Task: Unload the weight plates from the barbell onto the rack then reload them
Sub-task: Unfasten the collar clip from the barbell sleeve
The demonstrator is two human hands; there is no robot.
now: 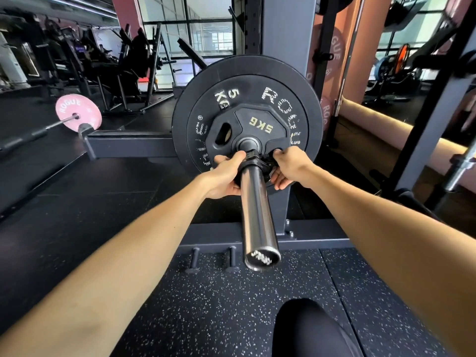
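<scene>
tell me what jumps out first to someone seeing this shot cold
The chrome barbell sleeve juts straight at the camera in the centre, with the left hand and right hand gripping a black collar on it. Behind the collar sit stacked black plates, a small 5 kg plate in front of a larger Rogue plate. Far left, a pink plate sits on another bar.

The barbell sleeve [258, 217] ran bare from the black collar [253, 161] out to its tip, with open air on either side. Inboard, the small 5 kg plate [257, 122] and larger plate [206, 81] blocked passage; the rack upright [286, 27] stood just behind.
</scene>
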